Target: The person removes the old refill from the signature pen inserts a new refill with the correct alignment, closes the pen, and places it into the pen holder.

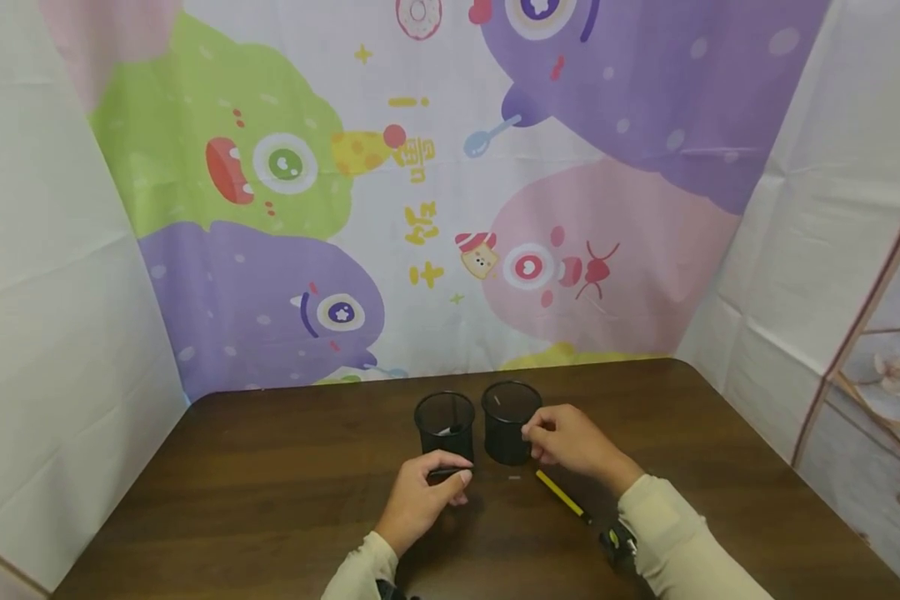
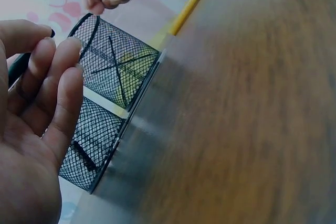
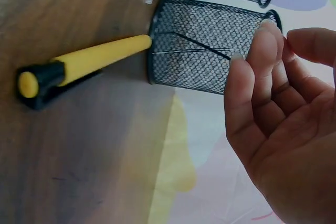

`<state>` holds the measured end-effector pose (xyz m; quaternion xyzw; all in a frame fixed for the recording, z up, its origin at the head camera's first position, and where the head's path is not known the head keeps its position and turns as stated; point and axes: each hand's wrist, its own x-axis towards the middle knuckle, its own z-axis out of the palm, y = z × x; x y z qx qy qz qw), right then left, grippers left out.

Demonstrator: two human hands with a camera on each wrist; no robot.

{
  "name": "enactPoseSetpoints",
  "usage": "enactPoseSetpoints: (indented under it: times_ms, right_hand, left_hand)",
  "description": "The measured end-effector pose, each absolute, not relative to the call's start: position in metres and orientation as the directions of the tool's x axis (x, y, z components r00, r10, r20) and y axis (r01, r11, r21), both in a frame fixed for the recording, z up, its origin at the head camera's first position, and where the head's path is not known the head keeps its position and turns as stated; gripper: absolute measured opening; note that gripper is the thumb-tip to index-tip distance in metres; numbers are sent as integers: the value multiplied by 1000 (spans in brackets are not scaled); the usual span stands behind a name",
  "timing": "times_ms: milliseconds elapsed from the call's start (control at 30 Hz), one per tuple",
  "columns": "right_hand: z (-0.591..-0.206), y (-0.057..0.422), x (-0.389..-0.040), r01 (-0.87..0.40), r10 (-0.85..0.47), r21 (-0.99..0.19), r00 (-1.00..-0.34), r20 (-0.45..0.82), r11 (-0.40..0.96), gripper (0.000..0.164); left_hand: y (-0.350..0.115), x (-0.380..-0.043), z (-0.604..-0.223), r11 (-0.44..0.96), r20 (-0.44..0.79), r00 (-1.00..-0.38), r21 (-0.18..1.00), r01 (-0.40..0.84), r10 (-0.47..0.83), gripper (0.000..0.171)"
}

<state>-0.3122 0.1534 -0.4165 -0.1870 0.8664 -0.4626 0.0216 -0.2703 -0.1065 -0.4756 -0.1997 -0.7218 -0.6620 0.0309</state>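
Two black mesh pen holders stand side by side, the left one (image 1: 447, 440) and the right one (image 1: 504, 437). My left hand (image 1: 423, 492) pinches a slim black pen (image 2: 20, 65) between thumb and fingers, in front of the left holder. At the right holder's rim is my right hand (image 1: 573, 442), fingers curled and thumb close to the fingertips; I cannot tell whether it pinches the rim or a small thing. Thin sticks (image 3: 202, 45) cross inside the right holder. A short dark stick (image 2: 84, 156) shows through the left holder's mesh.
A yellow pen (image 1: 560, 493) with a black clip end lies on the brown table (image 1: 285, 483), below the right hand. Close to the holders' bases is a small pale piece (image 1: 514, 477). A cartoon-print cloth (image 1: 435, 333) hangs behind the table.
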Motion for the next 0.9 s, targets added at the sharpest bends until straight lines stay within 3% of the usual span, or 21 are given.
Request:
enactPoseSetpoints:
  times_ms: [367, 900]
  right_hand:
    - [-400, 153, -321, -370, -354, -752, -915, 193, 546, 22]
    - [-382, 140, -350, -471, -391, -514, -882, 262, 717, 12]
  left_hand:
    - [-108, -270, -476, 52, 307, -921, 943, 328, 241, 22]
    - [-108, -270, -476, 57, 308, -922, 942, 330, 235, 19]
